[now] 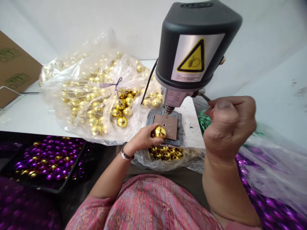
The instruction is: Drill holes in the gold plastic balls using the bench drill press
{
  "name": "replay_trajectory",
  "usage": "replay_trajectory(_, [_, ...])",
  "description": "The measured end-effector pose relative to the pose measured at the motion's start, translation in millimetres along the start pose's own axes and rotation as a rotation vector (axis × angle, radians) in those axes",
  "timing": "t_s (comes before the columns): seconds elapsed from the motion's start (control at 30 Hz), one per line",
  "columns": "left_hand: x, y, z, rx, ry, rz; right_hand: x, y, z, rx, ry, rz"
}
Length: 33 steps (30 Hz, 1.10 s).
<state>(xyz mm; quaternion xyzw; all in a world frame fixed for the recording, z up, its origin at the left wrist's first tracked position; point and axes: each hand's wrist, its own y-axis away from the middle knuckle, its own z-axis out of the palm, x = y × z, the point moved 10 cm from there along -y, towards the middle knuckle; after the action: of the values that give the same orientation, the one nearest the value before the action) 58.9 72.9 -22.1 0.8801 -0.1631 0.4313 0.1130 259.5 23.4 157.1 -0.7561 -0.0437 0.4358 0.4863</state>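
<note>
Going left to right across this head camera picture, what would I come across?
Cardboard box → black tray of purple baubles → clear plastic bag of gold baubles → left hand holding a gold bauble → bench drill → right hand → purple baubles

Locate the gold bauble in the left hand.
In the head view, the gold bauble sits in the person's left hand, at the near edge of the brown drill-press plate, just above the bagged gold baubles.
</note>
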Motion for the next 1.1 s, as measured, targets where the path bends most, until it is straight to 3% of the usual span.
replay_trajectory(0.1, [2.3, 26.0, 6.0, -0.155, -0.017, 0.097, 7.0, 3.0, -0.3, 0.014, 0.002, 0.035])
replay_trajectory(0.17, [-5.6, 35.5, -5.4, -0.134, -0.012, 0.082, 8.8, 4.7, -0.9, 0.021, 0.005, 0.046])
replay_trajectory(0.23, [-20.4, 38.3, -30.0, -0.014, -0.023, 0.009, 8.4, 5.4, -1.1, 0.020, 0.003, 0.049])
replay_trajectory(0.4, [-58.1, 49.4, -122.0, 0.572, -0.428, -0.341, 8.1, 6.6, -1.4, 0.011, 0.021, 0.065])
replay_trajectory(0.47, [-71.9, 48.6, -132.7, 0.576, -0.587, -0.495, 8.8, 7.3, -1.3, 0.015, 0.011, 0.063])
replay_trajectory(0.53, [-87.1, 43.6, -129.3, 0.464, -0.643, -0.601, 9.6, 7.9, -0.9, 0.018, 0.000, 0.057])
replay_trajectory(0.63, [-95.0, 41.1, -123.1, 0.374, -0.619, -0.627, 11.1, 8.7, -1.3, 0.024, -0.008, 0.058])
replay_trajectory(0.73, [-81.9, 47.1, -126.9, 0.477, -0.493, -0.546, 11.6, 9.1, -1.0, 0.010, -0.014, 0.061])
replay_trajectory(0.8, [-66.0, 48.9, -124.6, 0.556, -0.273, -0.409, 10.1, 9.1, -1.2, 0.003, -0.019, 0.049])
replay_trajectory(0.87, [-51.9, 41.9, -107.8, 0.513, 0.062, -0.266, 8.0, 9.0, -1.4, -0.001, -0.024, 0.028])
replay_trajectory(0.93, [-41.7, 28.3, -78.0, 0.372, 0.385, -0.212, 6.1, 8.9, 0.0, -0.018, -0.028, 0.009])
replay_trajectory(1.0, [-36.2, 14.4, -48.2, 0.258, 0.573, -0.255, 3.3, 8.3, 1.9, -0.040, -0.021, -0.016])
replay_trajectory(1.1, [-32.3, -5.6, -18.3, 0.197, 0.659, -0.327, -3.3, 5.6, 3.7, -0.063, -0.005, -0.062])
